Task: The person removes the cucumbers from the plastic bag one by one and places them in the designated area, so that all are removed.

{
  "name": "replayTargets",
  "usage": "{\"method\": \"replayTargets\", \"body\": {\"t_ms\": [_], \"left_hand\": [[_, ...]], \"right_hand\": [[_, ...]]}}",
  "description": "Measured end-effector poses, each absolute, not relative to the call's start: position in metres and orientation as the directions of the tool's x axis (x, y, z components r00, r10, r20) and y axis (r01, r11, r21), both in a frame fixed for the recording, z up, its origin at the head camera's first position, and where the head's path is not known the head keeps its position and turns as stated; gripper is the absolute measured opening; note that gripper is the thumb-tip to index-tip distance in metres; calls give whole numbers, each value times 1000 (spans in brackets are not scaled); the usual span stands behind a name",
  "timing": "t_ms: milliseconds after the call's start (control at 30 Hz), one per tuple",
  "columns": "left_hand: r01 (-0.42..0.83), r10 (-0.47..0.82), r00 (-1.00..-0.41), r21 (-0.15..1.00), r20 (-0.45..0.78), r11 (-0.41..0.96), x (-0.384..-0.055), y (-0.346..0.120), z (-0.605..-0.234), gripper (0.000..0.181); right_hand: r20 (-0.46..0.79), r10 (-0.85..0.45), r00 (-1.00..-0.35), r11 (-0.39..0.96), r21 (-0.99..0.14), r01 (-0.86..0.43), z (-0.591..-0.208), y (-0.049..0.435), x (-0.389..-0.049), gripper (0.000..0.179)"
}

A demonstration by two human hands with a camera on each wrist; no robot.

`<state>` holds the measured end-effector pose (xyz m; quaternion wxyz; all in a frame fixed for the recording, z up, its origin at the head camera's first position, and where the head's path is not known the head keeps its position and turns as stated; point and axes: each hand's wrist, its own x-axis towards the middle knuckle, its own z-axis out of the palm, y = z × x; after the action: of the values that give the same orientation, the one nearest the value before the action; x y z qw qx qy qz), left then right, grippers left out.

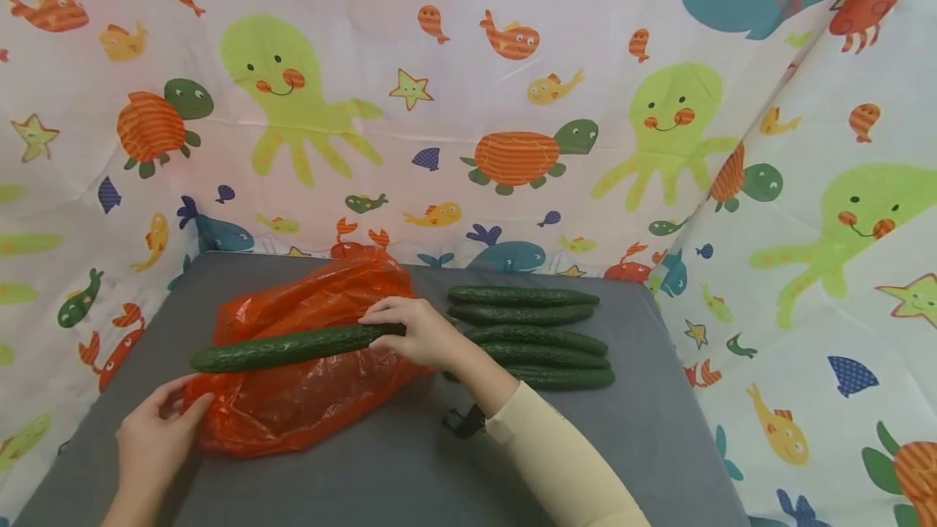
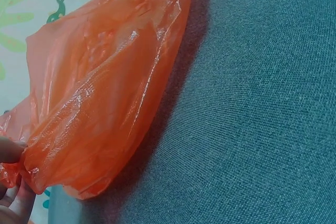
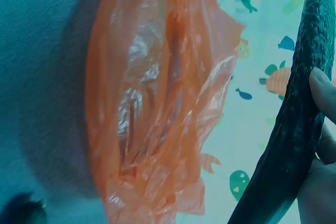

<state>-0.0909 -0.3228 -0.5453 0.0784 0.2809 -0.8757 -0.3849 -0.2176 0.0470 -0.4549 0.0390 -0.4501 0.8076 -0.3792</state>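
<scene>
My right hand (image 1: 420, 332) grips a long dark green cucumber (image 1: 285, 350) near its right end and holds it above an orange plastic bag (image 1: 307, 405). In the right wrist view, the thumb lies along the bumpy skin of the cucumber (image 3: 294, 124), beside the crumpled bag (image 3: 152, 87). At the bag's left edge is my left hand (image 1: 157, 433), just below the cucumber's left tip. The left wrist view shows finger and thumb (image 2: 11, 150) pinching the gathered edge of the bag (image 2: 105, 103).
Several more cucumbers (image 1: 542, 337) lie side by side on the grey table (image 1: 659, 446), to the right of the bag and partly behind the right forearm. A white sheet printed with sea animals (image 1: 454, 210) hangs around the table. A dark device (image 1: 464, 423) sits at the right wrist.
</scene>
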Motion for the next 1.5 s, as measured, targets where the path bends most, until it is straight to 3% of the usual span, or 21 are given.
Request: {"method": "replayTargets", "body": {"t_ms": [300, 700, 1500], "left_hand": [[-416, -545, -836, 727, -69, 547, -89, -327, -542, 58], [-443, -546, -827, 752, -132, 489, -91, -327, -547, 61], [-468, -530, -828, 745, -181, 476, -99, -320, -551, 60]], "right_hand": [[357, -722, -593, 291, -621, -728, -458, 66, -211, 37], [336, -666, -666, 374, -622, -688, -466, 108, -200, 36], [392, -599, -698, 455, -551, -700, -492, 179, -182, 36]]}}
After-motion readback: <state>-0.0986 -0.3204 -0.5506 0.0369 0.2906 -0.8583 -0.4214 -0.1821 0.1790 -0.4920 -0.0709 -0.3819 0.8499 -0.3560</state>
